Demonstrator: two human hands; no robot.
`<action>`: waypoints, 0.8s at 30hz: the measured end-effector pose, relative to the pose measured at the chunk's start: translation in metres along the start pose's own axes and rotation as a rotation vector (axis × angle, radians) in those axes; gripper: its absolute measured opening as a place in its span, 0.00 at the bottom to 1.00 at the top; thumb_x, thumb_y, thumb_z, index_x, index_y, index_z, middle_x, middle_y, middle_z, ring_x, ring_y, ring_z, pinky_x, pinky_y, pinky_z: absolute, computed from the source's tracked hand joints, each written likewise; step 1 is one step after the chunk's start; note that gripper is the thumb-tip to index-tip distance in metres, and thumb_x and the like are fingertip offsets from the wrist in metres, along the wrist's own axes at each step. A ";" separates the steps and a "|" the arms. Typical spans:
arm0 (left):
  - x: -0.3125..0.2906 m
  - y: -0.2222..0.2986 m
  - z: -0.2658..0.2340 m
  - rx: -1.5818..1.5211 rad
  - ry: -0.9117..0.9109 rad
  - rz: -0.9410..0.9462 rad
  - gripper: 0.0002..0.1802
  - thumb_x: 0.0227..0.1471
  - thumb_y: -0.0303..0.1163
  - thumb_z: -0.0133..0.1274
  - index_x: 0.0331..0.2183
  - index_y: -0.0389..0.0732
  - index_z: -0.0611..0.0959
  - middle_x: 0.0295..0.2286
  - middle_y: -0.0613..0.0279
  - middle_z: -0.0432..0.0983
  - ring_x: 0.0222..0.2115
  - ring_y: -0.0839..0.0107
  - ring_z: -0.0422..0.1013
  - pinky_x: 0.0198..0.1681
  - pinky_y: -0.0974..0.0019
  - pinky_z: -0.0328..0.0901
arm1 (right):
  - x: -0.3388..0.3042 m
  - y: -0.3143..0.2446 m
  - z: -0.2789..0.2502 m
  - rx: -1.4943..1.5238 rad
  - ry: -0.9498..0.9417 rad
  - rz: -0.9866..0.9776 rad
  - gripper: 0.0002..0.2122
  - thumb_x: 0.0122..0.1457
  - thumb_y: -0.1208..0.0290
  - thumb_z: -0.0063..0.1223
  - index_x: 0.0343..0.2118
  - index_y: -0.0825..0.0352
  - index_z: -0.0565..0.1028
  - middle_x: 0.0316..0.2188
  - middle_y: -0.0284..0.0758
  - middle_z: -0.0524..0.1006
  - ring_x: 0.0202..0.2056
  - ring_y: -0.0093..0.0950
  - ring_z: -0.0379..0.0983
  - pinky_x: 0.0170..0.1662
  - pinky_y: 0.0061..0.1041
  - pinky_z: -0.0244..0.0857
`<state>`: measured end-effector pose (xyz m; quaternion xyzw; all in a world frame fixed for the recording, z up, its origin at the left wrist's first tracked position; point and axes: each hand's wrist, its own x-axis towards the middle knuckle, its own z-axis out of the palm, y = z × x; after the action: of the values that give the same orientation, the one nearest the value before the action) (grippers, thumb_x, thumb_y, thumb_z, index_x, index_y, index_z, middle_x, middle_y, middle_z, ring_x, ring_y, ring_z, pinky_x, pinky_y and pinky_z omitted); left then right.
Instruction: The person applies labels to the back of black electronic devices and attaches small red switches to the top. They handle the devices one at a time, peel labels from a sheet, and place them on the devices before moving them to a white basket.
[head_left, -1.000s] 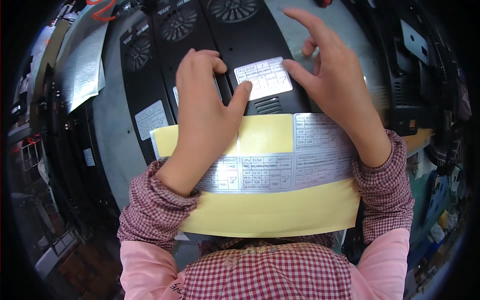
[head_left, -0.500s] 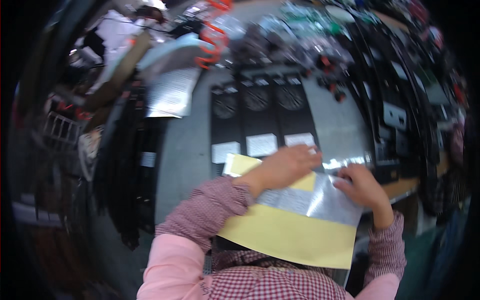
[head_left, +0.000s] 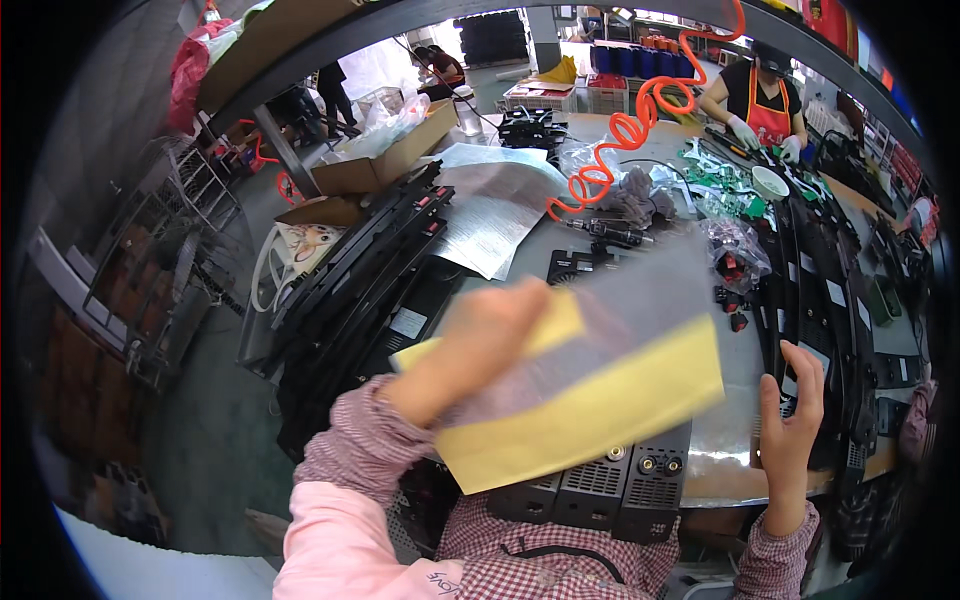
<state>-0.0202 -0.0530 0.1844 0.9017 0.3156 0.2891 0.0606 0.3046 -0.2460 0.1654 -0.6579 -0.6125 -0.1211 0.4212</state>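
Note:
A thin sheet (head_left: 600,410), translucent grey with yellow bands, hangs tilted above the table in front of me. My left hand (head_left: 492,335), smeared by motion, is closed on the sheet at its upper left part; the fingertips are hard to make out. To the right of the sheet, my right hand (head_left: 795,420) is raised, fingers apart and nothing in it. Several black perforated metal housings (head_left: 590,490) with round sockets on their ends lie under the sheet, close to my body. The sheet covers most of them.
Long black parts are stacked at the left (head_left: 350,310) and the right (head_left: 835,330). Silvery sheets (head_left: 490,215) lie behind the left stack. A power screwdriver (head_left: 615,232) rests below an orange coiled hose (head_left: 630,130). Across the table a person in an orange apron (head_left: 765,115) handles parts.
The sheet has come up off the housings with my left hand, which moved left. My right hand has left the sheet's right side and opened. The view now reaches farther across the room.

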 end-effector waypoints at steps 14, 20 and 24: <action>-0.031 -0.169 -0.052 0.625 -0.075 -0.567 0.29 0.53 0.26 0.49 0.57 0.50 0.70 0.34 0.45 0.80 0.36 0.46 0.77 0.39 0.45 0.70 | -0.028 0.016 0.067 0.216 -0.210 0.180 0.13 0.56 0.77 0.57 0.45 0.69 0.76 0.36 0.42 0.78 0.41 0.39 0.76 0.47 0.32 0.67; -0.028 -0.172 0.000 1.030 0.043 -0.128 0.31 0.49 0.24 0.53 0.56 0.51 0.74 0.53 0.54 0.68 0.60 0.54 0.58 0.60 0.44 0.53 | -0.025 0.051 0.091 0.190 -0.185 0.226 0.11 0.56 0.76 0.57 0.42 0.71 0.77 0.34 0.42 0.78 0.37 0.37 0.77 0.42 0.31 0.69; -0.005 -0.136 0.049 0.433 -0.051 -0.003 0.28 0.47 0.24 0.59 0.53 0.40 0.76 0.53 0.51 0.69 0.57 0.51 0.62 0.59 0.53 0.57 | -0.010 0.084 0.116 0.081 -0.209 0.409 0.14 0.57 0.74 0.55 0.47 0.69 0.75 0.41 0.43 0.77 0.40 0.39 0.77 0.44 0.34 0.70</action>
<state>-0.0684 0.0552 0.1024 0.9002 0.3701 0.1916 -0.1262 0.3371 -0.1627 0.0536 -0.7597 -0.5111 0.0601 0.3975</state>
